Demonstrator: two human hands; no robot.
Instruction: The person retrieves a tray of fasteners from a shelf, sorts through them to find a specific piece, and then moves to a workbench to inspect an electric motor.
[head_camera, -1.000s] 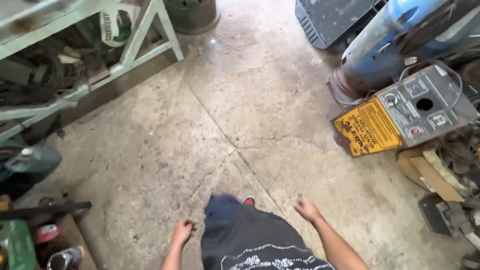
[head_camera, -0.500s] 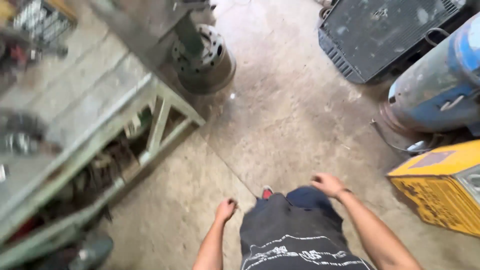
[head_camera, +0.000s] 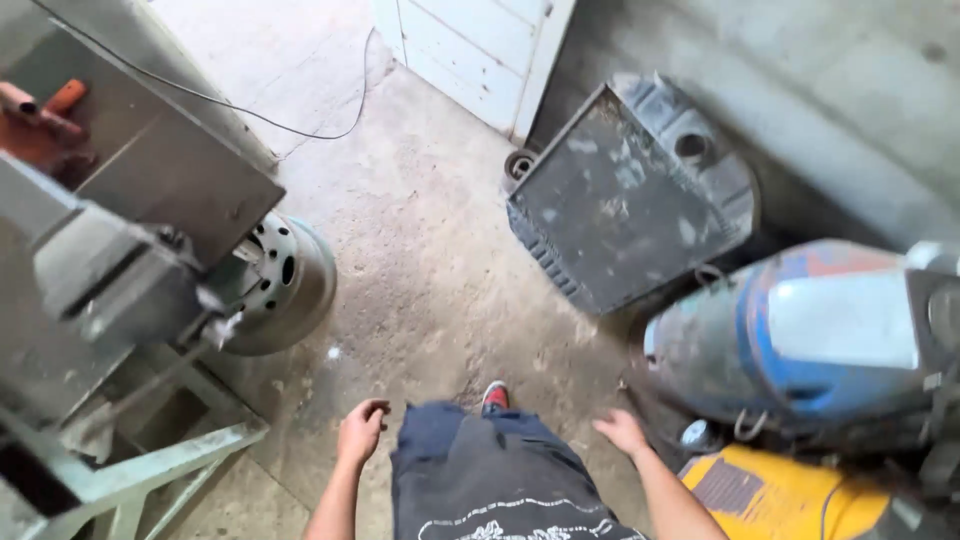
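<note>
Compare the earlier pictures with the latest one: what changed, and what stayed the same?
The view swung forward: the workbench and wheel rim slid left and nearer, a radiator and white door came in. Both hands, left and right, stayed empty beside the legs.

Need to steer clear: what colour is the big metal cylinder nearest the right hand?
Blue and grey cylinder, by the right hand; head view.

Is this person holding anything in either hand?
No. The left hand is loosely curled and the right hand open, both empty at the person's sides above the concrete floor.
</note>
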